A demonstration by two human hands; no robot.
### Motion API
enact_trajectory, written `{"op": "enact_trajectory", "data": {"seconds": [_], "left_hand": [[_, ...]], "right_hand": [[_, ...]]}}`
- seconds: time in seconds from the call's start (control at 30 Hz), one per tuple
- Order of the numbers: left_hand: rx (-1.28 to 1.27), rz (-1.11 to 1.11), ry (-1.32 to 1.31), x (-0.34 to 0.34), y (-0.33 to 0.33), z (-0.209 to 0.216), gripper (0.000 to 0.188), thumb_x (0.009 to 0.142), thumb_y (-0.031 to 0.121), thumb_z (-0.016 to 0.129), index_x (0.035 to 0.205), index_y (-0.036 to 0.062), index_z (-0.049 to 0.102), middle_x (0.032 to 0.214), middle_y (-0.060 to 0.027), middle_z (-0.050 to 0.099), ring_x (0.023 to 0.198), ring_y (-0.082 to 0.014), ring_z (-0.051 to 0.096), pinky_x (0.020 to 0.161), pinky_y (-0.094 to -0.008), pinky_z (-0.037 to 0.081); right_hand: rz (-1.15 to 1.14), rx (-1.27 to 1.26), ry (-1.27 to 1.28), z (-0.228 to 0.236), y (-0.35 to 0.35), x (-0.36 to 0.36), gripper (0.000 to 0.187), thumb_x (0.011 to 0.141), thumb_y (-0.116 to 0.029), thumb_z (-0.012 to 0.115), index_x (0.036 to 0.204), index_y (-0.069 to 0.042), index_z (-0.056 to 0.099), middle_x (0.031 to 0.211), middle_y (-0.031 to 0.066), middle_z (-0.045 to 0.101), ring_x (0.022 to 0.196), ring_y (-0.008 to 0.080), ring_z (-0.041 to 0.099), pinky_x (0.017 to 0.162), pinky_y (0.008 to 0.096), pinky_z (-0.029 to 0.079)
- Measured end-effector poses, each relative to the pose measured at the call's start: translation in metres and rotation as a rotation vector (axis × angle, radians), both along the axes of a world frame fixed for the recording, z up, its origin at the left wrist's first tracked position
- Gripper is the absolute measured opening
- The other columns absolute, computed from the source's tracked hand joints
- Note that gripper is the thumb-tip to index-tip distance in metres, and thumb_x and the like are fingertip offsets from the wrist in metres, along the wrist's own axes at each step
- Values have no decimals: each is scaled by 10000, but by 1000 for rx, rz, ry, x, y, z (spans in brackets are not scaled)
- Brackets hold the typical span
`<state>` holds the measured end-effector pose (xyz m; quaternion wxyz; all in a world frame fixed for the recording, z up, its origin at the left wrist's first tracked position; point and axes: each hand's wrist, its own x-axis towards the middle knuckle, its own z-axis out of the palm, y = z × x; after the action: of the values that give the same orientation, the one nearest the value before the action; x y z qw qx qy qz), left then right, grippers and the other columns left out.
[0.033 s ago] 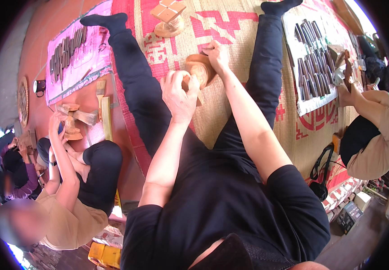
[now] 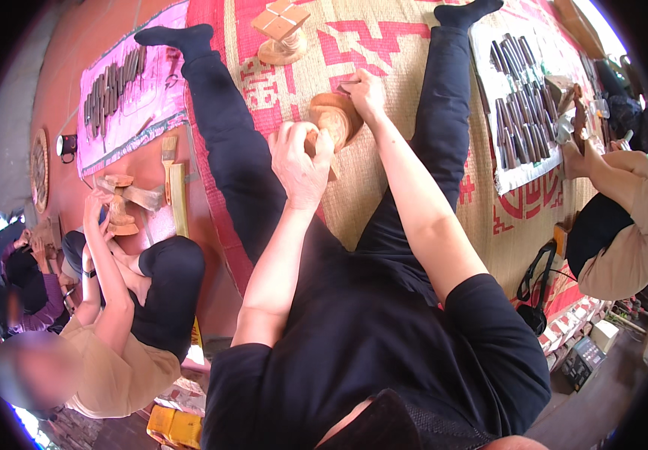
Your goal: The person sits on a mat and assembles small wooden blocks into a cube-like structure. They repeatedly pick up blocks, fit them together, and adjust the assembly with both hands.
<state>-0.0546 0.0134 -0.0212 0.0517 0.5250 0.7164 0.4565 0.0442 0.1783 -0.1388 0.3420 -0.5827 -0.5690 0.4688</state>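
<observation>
"How do the hands stand?"

"The left hand (image 2: 298,161) is partly closed, thumb and fingers curled over the near end of a rounded wooden piece (image 2: 331,120). The right hand (image 2: 367,94), just beyond it, is closed on a thin dark piece (image 2: 349,87), too small to identify."

"Why held like that?"

"The left probably steadies the wood, leaving the right free. The wood lies between the outstretched legs (image 2: 226,112), likely for easy reach; I can't tell whether it touches the mat (image 2: 358,199)."

"And farther out?"

"A wooden stand (image 2: 280,19) is upright ahead. Tools lie in rows on a pink cloth (image 2: 160,71) at left and a white cloth (image 2: 515,176) at right, perhaps for quick picking."

"Any brands or writing?"

"No label is legible to me. The mat bears red figures, some resembling characters."
</observation>
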Motion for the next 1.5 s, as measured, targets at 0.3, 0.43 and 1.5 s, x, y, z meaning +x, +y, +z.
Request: {"op": "enact_trajectory", "data": {"seconds": [0.3, 0.43, 1.5], "left_hand": [[-8, -8, 26, 3, 6, 3, 116, 793, 148, 681, 827, 58, 616, 812, -85, 588, 789, -295, 551, 753, -396, 445], [-40, -41, 22, 5, -4, 3, 123, 792, 153, 682, 841, 61, 617, 830, -85, 593, 808, -296, 553, 761, -398, 443], [-6, -3, 50, 0, 0, 2, 116, 794, 158, 672, 807, 63, 607, 789, -78, 573, 765, -295, 541, 730, -400, 444]], "right_hand": [[144, 85, -214, 29, -19, -13, 131, 810, -142, 731, 796, -39, 651, 779, 93, 699, 728, 166, 635, 697, 310, 485], [92, 16, -278, 12, 5, 0, 151, 807, -141, 733, 767, -40, 629, 784, 95, 703, 715, 171, 629, 671, 329, 478], [154, 231, -172, 29, -37, -12, 184, 771, -198, 762, 800, -69, 634, 874, 112, 683, 834, 267, 646, 756, 395, 480]]}}
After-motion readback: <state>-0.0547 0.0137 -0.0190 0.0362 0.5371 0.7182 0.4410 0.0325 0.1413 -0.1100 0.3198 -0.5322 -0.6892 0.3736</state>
